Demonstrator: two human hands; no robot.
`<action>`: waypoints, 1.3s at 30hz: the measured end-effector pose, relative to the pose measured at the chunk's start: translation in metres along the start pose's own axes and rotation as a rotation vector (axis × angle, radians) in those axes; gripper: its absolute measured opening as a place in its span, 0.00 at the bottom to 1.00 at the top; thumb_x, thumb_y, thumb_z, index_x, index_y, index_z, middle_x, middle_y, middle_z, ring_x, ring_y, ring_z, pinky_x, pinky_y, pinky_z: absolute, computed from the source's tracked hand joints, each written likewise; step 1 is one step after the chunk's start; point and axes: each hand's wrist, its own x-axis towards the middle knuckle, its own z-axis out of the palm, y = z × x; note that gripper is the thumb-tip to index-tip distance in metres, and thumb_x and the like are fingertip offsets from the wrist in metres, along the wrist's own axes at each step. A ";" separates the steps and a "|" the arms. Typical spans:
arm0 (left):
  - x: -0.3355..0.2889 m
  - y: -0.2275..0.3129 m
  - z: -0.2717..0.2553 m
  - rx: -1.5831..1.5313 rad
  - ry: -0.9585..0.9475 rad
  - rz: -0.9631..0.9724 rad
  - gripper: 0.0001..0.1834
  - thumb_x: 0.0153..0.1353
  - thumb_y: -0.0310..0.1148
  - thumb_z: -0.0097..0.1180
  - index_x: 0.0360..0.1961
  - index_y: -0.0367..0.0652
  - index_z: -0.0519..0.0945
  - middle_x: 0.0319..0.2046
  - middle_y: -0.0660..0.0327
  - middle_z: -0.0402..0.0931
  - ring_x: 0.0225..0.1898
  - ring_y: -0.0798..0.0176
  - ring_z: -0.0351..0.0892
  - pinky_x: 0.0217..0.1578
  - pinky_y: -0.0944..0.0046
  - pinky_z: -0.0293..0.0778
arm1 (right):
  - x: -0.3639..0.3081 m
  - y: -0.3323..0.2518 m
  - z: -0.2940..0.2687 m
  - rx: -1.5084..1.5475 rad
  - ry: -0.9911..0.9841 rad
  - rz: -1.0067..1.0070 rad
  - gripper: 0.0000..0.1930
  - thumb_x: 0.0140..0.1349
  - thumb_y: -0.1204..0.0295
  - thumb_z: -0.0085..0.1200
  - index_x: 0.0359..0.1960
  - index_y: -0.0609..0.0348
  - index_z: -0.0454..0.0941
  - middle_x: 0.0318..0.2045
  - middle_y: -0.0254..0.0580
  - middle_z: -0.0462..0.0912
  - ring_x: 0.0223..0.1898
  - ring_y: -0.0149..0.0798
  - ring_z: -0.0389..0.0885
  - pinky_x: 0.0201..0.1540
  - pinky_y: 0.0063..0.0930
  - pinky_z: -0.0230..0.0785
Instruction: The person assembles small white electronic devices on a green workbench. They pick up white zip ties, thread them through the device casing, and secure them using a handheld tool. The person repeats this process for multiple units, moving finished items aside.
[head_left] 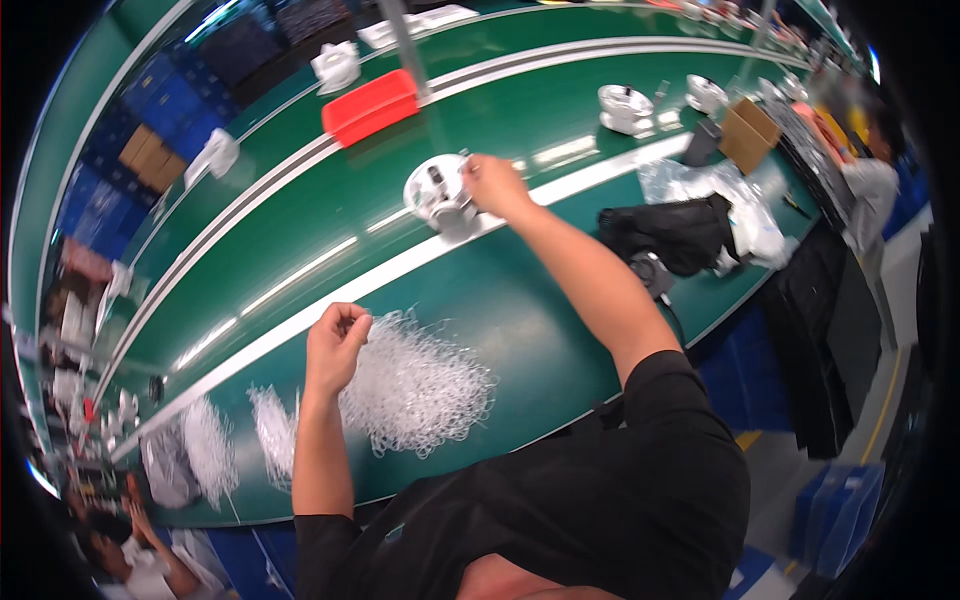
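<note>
Apparently light, stiff and slick, the white round unit point(440, 200) sits at the near edge of the green belt point(520, 105); its rim looks the best hold. Right hand point(495, 186) at its right side, fingers bent, grip unclear; left hand point(334, 347) curled beside whitish loops point(420, 388), contents hidden.

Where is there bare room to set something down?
Two patches: bench between the white pile and the right forearm; and belt left of the white part, beyond the white strip. Crowded: the bench's right end, with black bag, plastic bags and box; its left end, with bundles and grey bag.
</note>
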 end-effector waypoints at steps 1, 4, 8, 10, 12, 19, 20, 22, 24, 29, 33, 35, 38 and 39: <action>-0.015 0.001 -0.008 -0.033 0.024 -0.011 0.06 0.66 0.29 0.60 0.38 0.37 0.77 0.28 0.69 0.76 0.27 0.77 0.72 0.30 0.75 0.69 | 0.014 0.006 0.003 -0.062 0.045 -0.027 0.09 0.61 0.68 0.57 0.40 0.58 0.82 0.37 0.56 0.85 0.41 0.60 0.83 0.46 0.50 0.76; -0.059 -0.015 -0.031 -0.119 0.183 -0.062 0.06 0.66 0.28 0.60 0.37 0.38 0.77 0.29 0.67 0.77 0.28 0.76 0.74 0.29 0.75 0.69 | 0.045 0.035 0.020 0.069 0.065 0.027 0.11 0.62 0.66 0.58 0.40 0.58 0.82 0.37 0.56 0.85 0.41 0.59 0.83 0.47 0.48 0.75; -0.119 -0.043 -0.055 -0.225 0.430 -0.105 0.05 0.66 0.28 0.59 0.37 0.38 0.77 0.30 0.65 0.79 0.26 0.76 0.73 0.27 0.76 0.68 | 0.022 0.045 0.029 0.141 0.207 0.103 0.21 0.63 0.69 0.58 0.56 0.59 0.72 0.41 0.53 0.85 0.40 0.50 0.86 0.46 0.42 0.76; -0.143 -0.063 -0.061 -0.309 0.521 -0.110 0.04 0.67 0.28 0.57 0.36 0.38 0.77 0.30 0.64 0.78 0.24 0.76 0.72 0.24 0.76 0.66 | -0.014 0.046 0.022 0.190 0.166 0.174 0.20 0.63 0.71 0.57 0.57 0.60 0.71 0.40 0.50 0.85 0.40 0.43 0.86 0.44 0.37 0.77; -0.153 -0.066 -0.060 -0.298 0.551 -0.148 0.04 0.67 0.28 0.57 0.36 0.38 0.77 0.29 0.64 0.78 0.24 0.76 0.72 0.24 0.76 0.66 | -0.045 0.062 0.019 0.180 0.154 0.098 0.18 0.64 0.72 0.57 0.55 0.61 0.73 0.39 0.47 0.84 0.38 0.37 0.85 0.42 0.32 0.76; -0.144 -0.067 -0.068 -0.164 0.663 -0.058 0.08 0.66 0.31 0.61 0.37 0.37 0.79 0.25 0.69 0.75 0.25 0.77 0.71 0.26 0.74 0.67 | -0.121 0.070 0.018 0.054 0.194 -0.164 0.13 0.64 0.72 0.58 0.48 0.62 0.79 0.37 0.43 0.83 0.37 0.36 0.82 0.43 0.29 0.75; -0.146 -0.069 -0.076 -0.085 0.705 -0.090 0.08 0.65 0.31 0.62 0.36 0.36 0.80 0.25 0.68 0.76 0.26 0.77 0.72 0.27 0.73 0.69 | -0.126 0.072 0.016 0.033 0.180 -0.156 0.13 0.64 0.71 0.58 0.48 0.62 0.79 0.37 0.43 0.83 0.36 0.35 0.82 0.43 0.28 0.75; -0.152 -0.073 -0.097 0.070 0.792 -0.131 0.09 0.63 0.31 0.63 0.35 0.35 0.81 0.25 0.65 0.79 0.26 0.75 0.75 0.29 0.71 0.72 | -0.126 0.063 0.017 -0.020 0.156 -0.159 0.12 0.65 0.71 0.58 0.48 0.62 0.79 0.37 0.43 0.83 0.36 0.34 0.82 0.42 0.28 0.75; -0.160 -0.072 -0.108 0.203 0.859 -0.173 0.09 0.60 0.30 0.64 0.34 0.34 0.82 0.25 0.62 0.82 0.26 0.71 0.78 0.30 0.67 0.74 | -0.127 0.059 0.018 -0.091 0.149 -0.231 0.11 0.66 0.72 0.57 0.48 0.62 0.80 0.36 0.41 0.83 0.34 0.33 0.82 0.41 0.28 0.75; -0.146 -0.092 -0.123 0.485 0.678 -0.165 0.07 0.55 0.31 0.65 0.32 0.38 0.84 0.29 0.53 0.83 0.31 0.54 0.83 0.35 0.57 0.77 | -0.129 0.052 0.024 -0.226 0.102 -0.244 0.10 0.65 0.72 0.57 0.47 0.61 0.80 0.36 0.42 0.82 0.31 0.37 0.79 0.39 0.32 0.74; -0.113 -0.091 -0.116 0.713 0.494 -0.249 0.07 0.56 0.32 0.66 0.32 0.40 0.83 0.30 0.52 0.83 0.34 0.48 0.83 0.37 0.53 0.77 | -0.133 0.038 0.028 -0.323 0.109 -0.274 0.10 0.65 0.72 0.57 0.46 0.60 0.80 0.37 0.43 0.81 0.32 0.40 0.80 0.41 0.34 0.74; -0.106 -0.091 -0.109 0.828 0.434 -0.284 0.08 0.56 0.33 0.66 0.31 0.40 0.82 0.30 0.51 0.83 0.35 0.46 0.83 0.36 0.50 0.76 | -0.136 0.040 0.026 -0.324 0.114 -0.266 0.09 0.65 0.72 0.57 0.45 0.59 0.80 0.37 0.44 0.81 0.33 0.41 0.80 0.41 0.34 0.74; -0.110 -0.102 -0.110 0.856 0.403 -0.293 0.06 0.56 0.31 0.65 0.30 0.41 0.82 0.30 0.50 0.83 0.36 0.44 0.83 0.37 0.47 0.76 | -0.134 0.048 0.025 -0.316 0.127 -0.277 0.09 0.65 0.72 0.57 0.44 0.60 0.80 0.37 0.44 0.81 0.33 0.41 0.80 0.41 0.34 0.74; -0.111 -0.105 -0.110 0.864 0.396 -0.303 0.06 0.57 0.31 0.65 0.30 0.41 0.82 0.30 0.50 0.83 0.36 0.44 0.83 0.37 0.47 0.76 | -0.133 0.046 0.026 -0.312 0.127 -0.276 0.08 0.65 0.72 0.57 0.44 0.60 0.80 0.36 0.44 0.81 0.33 0.41 0.81 0.41 0.34 0.74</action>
